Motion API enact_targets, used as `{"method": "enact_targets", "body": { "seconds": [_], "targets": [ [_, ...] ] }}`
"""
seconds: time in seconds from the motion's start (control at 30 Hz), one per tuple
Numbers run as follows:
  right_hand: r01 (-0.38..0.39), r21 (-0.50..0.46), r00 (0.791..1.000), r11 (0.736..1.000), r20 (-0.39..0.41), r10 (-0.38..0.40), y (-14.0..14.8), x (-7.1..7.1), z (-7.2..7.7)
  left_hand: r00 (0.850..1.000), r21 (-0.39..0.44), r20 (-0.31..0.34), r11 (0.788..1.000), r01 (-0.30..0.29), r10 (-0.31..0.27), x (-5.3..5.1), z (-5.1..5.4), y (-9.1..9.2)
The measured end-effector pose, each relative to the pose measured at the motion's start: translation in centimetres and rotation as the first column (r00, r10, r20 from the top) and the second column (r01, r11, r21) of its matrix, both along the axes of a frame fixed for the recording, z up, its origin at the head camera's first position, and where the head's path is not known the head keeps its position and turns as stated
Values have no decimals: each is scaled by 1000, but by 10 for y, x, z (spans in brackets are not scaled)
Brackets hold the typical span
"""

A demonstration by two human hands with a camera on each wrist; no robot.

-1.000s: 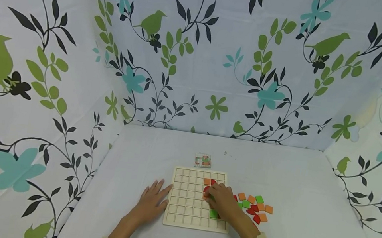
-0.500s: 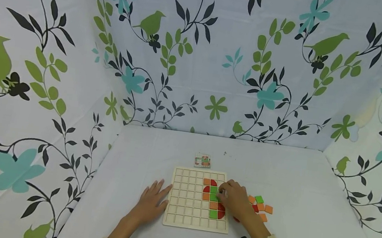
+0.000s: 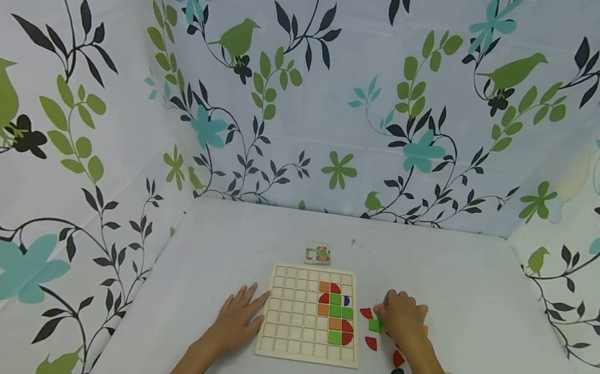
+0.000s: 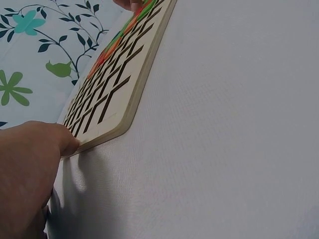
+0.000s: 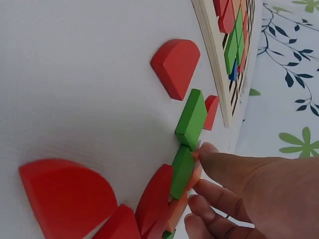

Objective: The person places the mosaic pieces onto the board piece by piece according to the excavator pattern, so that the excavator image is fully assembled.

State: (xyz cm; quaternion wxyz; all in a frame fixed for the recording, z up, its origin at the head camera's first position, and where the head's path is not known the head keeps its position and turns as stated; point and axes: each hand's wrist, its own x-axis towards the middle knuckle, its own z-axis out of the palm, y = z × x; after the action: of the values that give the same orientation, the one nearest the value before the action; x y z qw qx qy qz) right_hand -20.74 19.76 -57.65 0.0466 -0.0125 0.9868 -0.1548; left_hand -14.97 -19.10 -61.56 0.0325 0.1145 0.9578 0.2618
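Note:
A pale wooden grid board point(image 3: 287, 324) lies on the white table, with orange, green and red tiles and a small blue piece point(image 3: 346, 301) in its right-hand cells. My left hand point(image 3: 239, 318) rests beside the board's left edge, fingers extended, the thumb point(image 4: 70, 142) touching its corner in the left wrist view. My right hand point(image 3: 404, 321) is over the loose tiles right of the board. In the right wrist view, its thumb and forefinger pinch an orange tile point(image 5: 196, 168), partly hidden. Close by are a green tile point(image 5: 192, 118) and red quarter-round tiles point(image 5: 177, 67).
A small patterned card point(image 3: 318, 253) lies beyond the board's far edge. Loose tiles, among them a red one point(image 3: 371, 343) and a green one point(image 3: 375, 325), lie between the board and my right hand. Patterned cloth walls point(image 3: 313, 87) surround the table.
My right hand has moved right, from the board to the loose tiles. A blue piece now shows in a right-hand cell of the board. My left hand stays in place.

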Motion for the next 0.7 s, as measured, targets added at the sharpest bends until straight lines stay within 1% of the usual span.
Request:
{"method": "enact_targets", "body": {
  "seconds": [0.13, 0.2, 0.27, 0.47, 0.7],
  "targets": [
    [-31, -34, 998, 999, -64, 29, -1, -1, -7, 1000, 0, -7, 1000, 0, 0, 1, 1, 1],
    [-39, -45, 996, 998, -85, 35, -3, -3, -11, 1000, -5, 1, 1000, -4, 4, 1, 1, 2],
    [-39, -67, 996, 997, -87, 33, -3, -6, -15, 1000, -3, 1, 1000, -5, 5, 1, 1, 2],
    [-32, -152, 998, 988, -51, 25, -4, -11, -21, 1000, -9, 4, 1000, -10, 10, 2, 0, 1],
    [-71, -201, 995, 977, -85, 55, -3, -12, -23, 1000, -13, -1, 1000, -18, 18, 1, -4, 0]
  ]
}}
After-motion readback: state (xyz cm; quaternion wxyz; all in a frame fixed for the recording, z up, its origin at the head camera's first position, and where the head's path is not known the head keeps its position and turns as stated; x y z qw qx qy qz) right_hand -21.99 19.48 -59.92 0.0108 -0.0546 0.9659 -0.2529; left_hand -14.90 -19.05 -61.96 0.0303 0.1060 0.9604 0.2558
